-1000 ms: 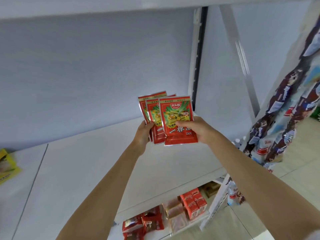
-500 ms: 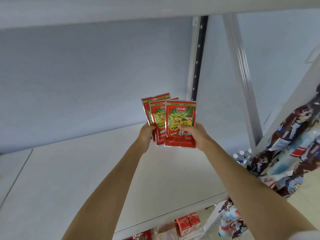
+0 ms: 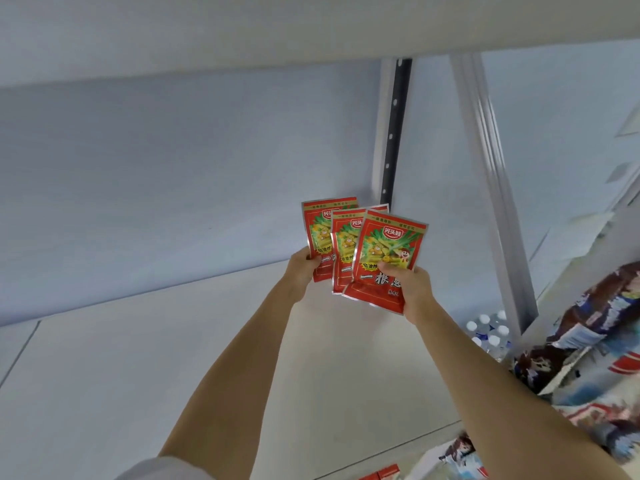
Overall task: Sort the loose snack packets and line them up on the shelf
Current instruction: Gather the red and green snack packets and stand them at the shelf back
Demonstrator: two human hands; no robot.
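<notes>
White flat shelf board (image 3: 138,393) fills the lower left half, pale blue back panel (image 3: 173,168) above it, underside of the upper white shelf (image 3: 242,26) across 12 o'clock. Shelf front edge runs out of frame at 6 o'clock; left end cut off at 9 o'clock, with a seam line there. White slotted upright post (image 3: 393,133) at 12 to 1 o'clock, its lower end hidden behind the packets. Slanted grey metal bar (image 3: 491,188) crosses from 1 to 3 o'clock. Hanging strips of blue, brown and white printed snack bags (image 3: 588,344) crowd 3 to 5 o'clock, blurred, print unreadable. Cluster of clear water bottles with white caps (image 3: 488,330) at 4 o'clock, mostly hidden by the bar and bags. Red boxes (image 3: 384,475) at 6 o'clock, cut off by the bottom edge. Three red foil snack packets with green and yellow print (image 3: 384,258) fanned at centre, held upright above the back of the shelf board; whether they touch it cannot be told. Front packet overlaps the two behind, so their lower text is covered. Left hand (image 3: 301,271) pinches the rear packet's left edge, thumb on its face. Right hand (image 3: 414,289) grips the front packet's lower right corner, thumb across its front. Open shelf surface spreads from 7 to 9 o'clock.
</notes>
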